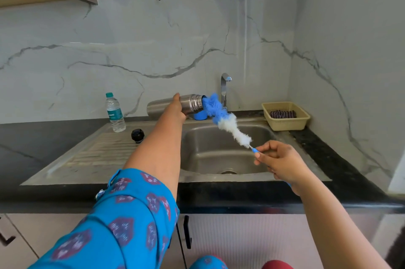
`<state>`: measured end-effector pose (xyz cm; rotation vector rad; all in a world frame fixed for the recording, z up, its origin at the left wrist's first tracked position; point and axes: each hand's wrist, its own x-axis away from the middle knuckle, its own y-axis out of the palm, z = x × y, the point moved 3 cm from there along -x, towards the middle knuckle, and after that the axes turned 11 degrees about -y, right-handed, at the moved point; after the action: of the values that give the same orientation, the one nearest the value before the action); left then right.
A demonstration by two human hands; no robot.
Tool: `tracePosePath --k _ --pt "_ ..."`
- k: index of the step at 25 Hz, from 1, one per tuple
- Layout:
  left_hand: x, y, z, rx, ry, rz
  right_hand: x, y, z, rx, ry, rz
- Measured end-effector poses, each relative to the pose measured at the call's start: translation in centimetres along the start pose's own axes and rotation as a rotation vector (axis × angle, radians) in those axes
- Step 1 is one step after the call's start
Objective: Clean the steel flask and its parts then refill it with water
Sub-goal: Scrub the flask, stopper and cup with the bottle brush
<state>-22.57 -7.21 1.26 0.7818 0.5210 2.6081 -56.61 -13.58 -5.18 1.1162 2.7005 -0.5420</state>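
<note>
Marble-look backsplash, black counter, one steel sink with drainboard. One steel flask held sideways above the sink's back edge, left hand fingers curled round its body, mouth facing right. One blue-white bottle brush, blue tip at the flask mouth; right hand pinches its handle. One black flask lid on drainboard. One water bottle, partly full. One yellow basket holding a dark scrubber. One tap.
</note>
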Motion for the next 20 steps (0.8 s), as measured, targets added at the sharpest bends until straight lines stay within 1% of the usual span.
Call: tracePosePath --k 2,6,8,10,11,12,14,16,18,20 --pt "1.3 0.2 0.3 -0.063 0.027 0.013 -0.1 -0.3 -0.1 0.093 -0.047 -0.043" --pt "1.2 0.4 0.4 -0.123 0.022 -0.044 -0.9 -1.8 -0.8 0.399 -0.227 0.04" --pt "0.7 0.1 0.1 -0.159 0.036 -0.047 -1.2 -2.3 -1.6 0.678 -0.332 0.026" --pt "-0.4 0.0 -0.2 -0.221 0.106 0.01 -1.5 -2.0 -2.0 1.023 -0.459 0.017" --pt "-0.9 -0.1 -0.2 -0.221 0.134 0.033 -1.6 -1.6 -1.9 1.139 -0.545 0.059" --pt "-1.1 -0.2 0.0 -0.212 0.144 0.039 -1.7 -1.1 -1.6 1.197 -0.608 0.095" --pt "-1.0 -0.4 0.4 -0.219 0.138 0.013 -2.2 0.0 -0.4 1.213 -0.701 0.126" --pt "-1.7 -0.6 0.8 -0.317 0.142 0.006 -3.1 1.5 1.0 1.224 -0.757 0.077" --pt "-2.2 -0.4 0.0 -0.354 0.068 -0.064 -4.0 2.8 1.8 1.188 -0.757 0.11" --pt "-2.5 -0.2 -0.8 -0.287 0.047 -0.109 -5.2 4.0 2.0 1.139 -0.695 0.185"
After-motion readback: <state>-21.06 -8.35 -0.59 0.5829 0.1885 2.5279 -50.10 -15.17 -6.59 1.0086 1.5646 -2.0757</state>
